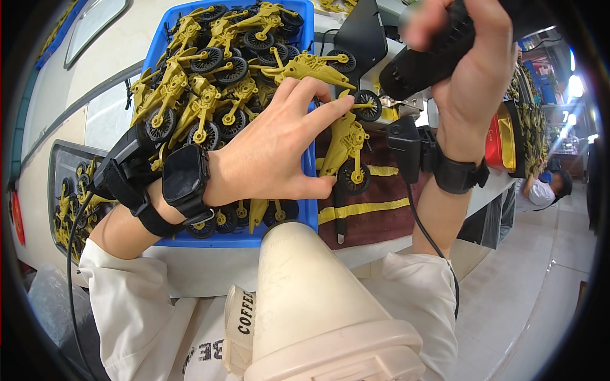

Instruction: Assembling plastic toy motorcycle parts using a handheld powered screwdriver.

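My left hand (273, 136) reaches over the right edge of a blue bin (314, 209). Its thumb and forefinger span a yellow toy motorcycle (344, 143) with black wheels and appear to grip it by its two ends. The motorcycle is over a maroon cloth with yellow stripes (375, 219). Raised at the upper right, my right hand (467, 70) is wrapped round a black handheld tool (406, 73) with a round barrel. That barrel points left and down, and its tip is hard to make out. Many more yellow motorcycles (210, 76) fill the bin in a heap.
A cream, cup-shaped thing with a lid (311, 286) stands large in front of my body. At left, a grey tray (63, 171) holds more motorcycles. A red and gold box (502, 136) lies right of my forearm. Another person (543, 190) shows at the far right.
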`<action>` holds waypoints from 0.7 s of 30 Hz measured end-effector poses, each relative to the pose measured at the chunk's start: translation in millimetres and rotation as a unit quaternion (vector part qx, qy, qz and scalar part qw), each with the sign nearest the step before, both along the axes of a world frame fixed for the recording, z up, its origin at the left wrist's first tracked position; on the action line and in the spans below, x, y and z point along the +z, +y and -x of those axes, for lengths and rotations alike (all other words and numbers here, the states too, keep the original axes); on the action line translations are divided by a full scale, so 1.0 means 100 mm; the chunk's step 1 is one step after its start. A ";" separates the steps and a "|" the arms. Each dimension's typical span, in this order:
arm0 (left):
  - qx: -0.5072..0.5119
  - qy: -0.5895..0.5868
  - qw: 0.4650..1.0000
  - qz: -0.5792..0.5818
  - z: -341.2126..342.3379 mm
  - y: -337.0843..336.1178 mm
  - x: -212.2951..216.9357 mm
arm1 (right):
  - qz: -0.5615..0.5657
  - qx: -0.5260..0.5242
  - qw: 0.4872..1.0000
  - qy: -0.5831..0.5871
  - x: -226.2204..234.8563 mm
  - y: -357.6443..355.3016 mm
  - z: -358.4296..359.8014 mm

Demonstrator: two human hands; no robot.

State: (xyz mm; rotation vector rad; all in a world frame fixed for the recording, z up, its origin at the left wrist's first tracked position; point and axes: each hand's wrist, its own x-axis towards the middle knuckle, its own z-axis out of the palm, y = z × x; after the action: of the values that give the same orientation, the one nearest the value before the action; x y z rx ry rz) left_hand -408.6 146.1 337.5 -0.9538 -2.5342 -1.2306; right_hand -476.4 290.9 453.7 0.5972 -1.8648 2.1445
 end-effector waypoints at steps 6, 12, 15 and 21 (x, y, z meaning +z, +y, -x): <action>-0.001 0.002 1.000 0.001 0.00 0.00 0.00 | 0.031 -0.008 0.999 -0.009 0.01 -0.02 -0.02; 0.000 0.007 1.000 0.005 0.01 0.00 0.00 | -0.008 0.028 0.999 0.023 -0.05 0.07 0.08; 0.003 0.014 1.000 0.025 0.05 0.00 0.00 | -0.022 0.031 0.999 0.008 -0.14 0.09 0.12; -0.007 -0.010 1.000 -0.004 0.06 0.03 -0.02 | 0.037 0.042 0.998 -0.004 -0.04 0.13 0.05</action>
State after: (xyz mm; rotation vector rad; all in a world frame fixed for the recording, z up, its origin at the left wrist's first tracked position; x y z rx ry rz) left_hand -414.9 149.4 335.6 -0.9635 -2.5410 -1.2598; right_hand -481.8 303.4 449.5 0.6648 -1.7851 2.2610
